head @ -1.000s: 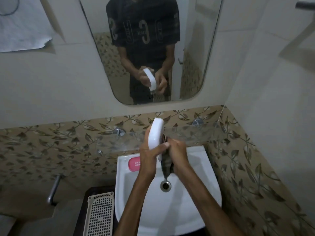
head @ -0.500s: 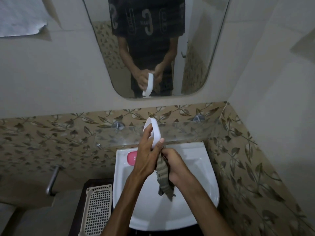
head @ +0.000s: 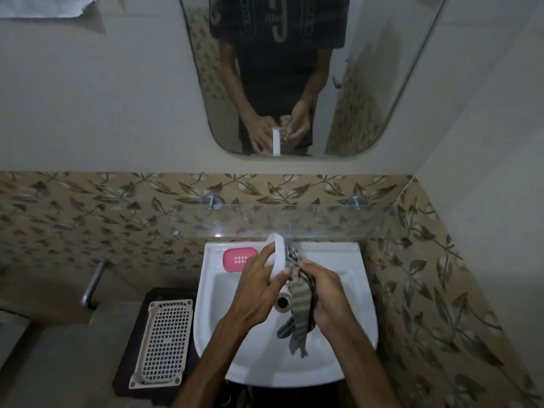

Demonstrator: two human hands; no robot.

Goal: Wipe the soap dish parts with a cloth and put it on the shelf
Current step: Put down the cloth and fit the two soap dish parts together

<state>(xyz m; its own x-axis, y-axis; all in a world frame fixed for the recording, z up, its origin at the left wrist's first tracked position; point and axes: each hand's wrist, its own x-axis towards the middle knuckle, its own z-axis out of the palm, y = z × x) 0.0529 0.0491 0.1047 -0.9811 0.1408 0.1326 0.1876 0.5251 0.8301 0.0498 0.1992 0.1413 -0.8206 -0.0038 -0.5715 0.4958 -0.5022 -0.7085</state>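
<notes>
Over the white sink point(head: 347, 290), my left hand point(head: 259, 290) grips the white soap dish part point(head: 278, 257), held on edge. My right hand point(head: 326, 293) holds a striped grey cloth point(head: 300, 313) beside the dish, its ends hanging into the basin. The pink slotted soap dish part point(head: 238, 259) lies on the sink's back left corner. A glass shelf point(head: 338, 222) runs along the wall just above the sink.
A cream perforated tray point(head: 164, 343) rests on a dark stand left of the sink. The tap's spout point(head: 283, 301) pokes out between my hands. A mirror point(head: 382, 83) hangs above the shelf. A metal pipe point(head: 92, 282) sticks out at the left wall.
My hands with the white dish part and cloth have lowered from shelf height to just over the basin. The view has tilted down and more cloth hangs free.
</notes>
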